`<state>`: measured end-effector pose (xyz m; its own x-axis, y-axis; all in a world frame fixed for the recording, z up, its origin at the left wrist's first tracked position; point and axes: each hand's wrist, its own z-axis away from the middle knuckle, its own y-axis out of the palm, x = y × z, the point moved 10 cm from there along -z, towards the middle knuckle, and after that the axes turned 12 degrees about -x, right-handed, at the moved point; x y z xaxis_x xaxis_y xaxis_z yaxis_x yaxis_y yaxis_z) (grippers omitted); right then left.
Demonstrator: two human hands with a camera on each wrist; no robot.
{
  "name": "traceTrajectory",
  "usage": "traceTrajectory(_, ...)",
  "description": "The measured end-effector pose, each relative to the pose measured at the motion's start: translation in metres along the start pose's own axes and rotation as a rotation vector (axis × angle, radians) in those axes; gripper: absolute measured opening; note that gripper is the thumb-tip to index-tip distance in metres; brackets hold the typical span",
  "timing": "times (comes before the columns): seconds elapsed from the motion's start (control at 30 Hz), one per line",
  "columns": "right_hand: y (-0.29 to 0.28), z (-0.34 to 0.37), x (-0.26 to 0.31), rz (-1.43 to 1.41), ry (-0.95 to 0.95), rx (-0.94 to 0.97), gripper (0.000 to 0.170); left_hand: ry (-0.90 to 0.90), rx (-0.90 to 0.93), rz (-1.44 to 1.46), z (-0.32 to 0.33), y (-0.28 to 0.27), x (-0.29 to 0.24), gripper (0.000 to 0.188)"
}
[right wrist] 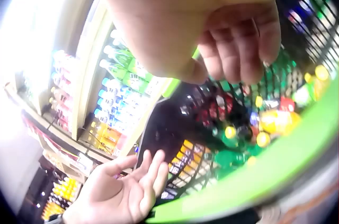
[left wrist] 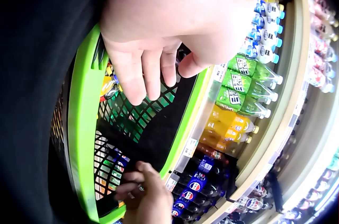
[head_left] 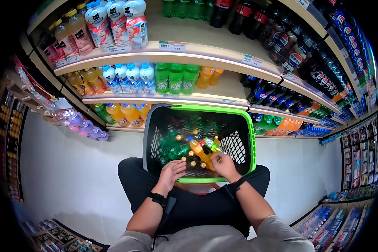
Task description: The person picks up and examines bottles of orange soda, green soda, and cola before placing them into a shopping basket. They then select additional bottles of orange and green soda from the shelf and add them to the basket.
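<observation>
A black shopping basket with a lime-green rim (head_left: pixel 252 138) stands between the person's knees. Inside lie green bottles (head_left: pixel 168 150), an orange drink bottle (head_left: pixel 196 147), a green-labelled bottle (head_left: pixel 214 145) and several upright yellow-capped bottles. The left hand (head_left: pixel 171 174) hovers over the near left part of the basket, its fingers extended and nothing in them. Above the near right part is the right hand (head_left: pixel 225 166), overlapping the orange bottle in the head view. From the right wrist, that hand (right wrist: pixel 212 28) shows loosely bent fingers with nothing between them.
Shelves of drinks rise beyond the basket, with green soda bottles (head_left: pixel 175 80), blue-capped milk drinks (head_left: pixel 132 77) and cola bottles (head_left: pixel 277 101). Purple-capped bottles (head_left: pixel 82 124) jut out at left. Pale floor (head_left: pixel 298 164) shows on both sides, with more shelving farther out.
</observation>
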<state>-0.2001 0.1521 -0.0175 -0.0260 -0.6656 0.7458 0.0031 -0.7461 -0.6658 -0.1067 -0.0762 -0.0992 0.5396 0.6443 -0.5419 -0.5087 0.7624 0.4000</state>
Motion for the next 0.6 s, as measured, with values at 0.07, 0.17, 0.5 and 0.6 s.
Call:
traceTrajectory(0.07, -0.008, -0.045, 0.026, -0.129, -0.107, -0.053, 0.018, -0.004, 0.002, -0.022, -0.002, -0.001, 0.001, 0.035)
traceTrajectory(0.17, -0.026, -0.112, 0.089, -0.189, -0.146, -0.068, 0.023, -0.044, 0.027, -0.027, 0.000, 0.003, 0.000, 0.034)
traceTrajectory(0.5, 0.005, -0.253, 0.221, 0.014, -0.359, -0.314, 0.068, -0.079, 0.038, -0.184, -0.003, 0.013, -0.002, 0.031)
traceTrajectory(0.6, 0.018, -0.270, 0.229, 0.004, -0.400, -0.381, 0.070, -0.077, 0.038, -0.160, -0.003, 0.012, -0.004, 0.030)
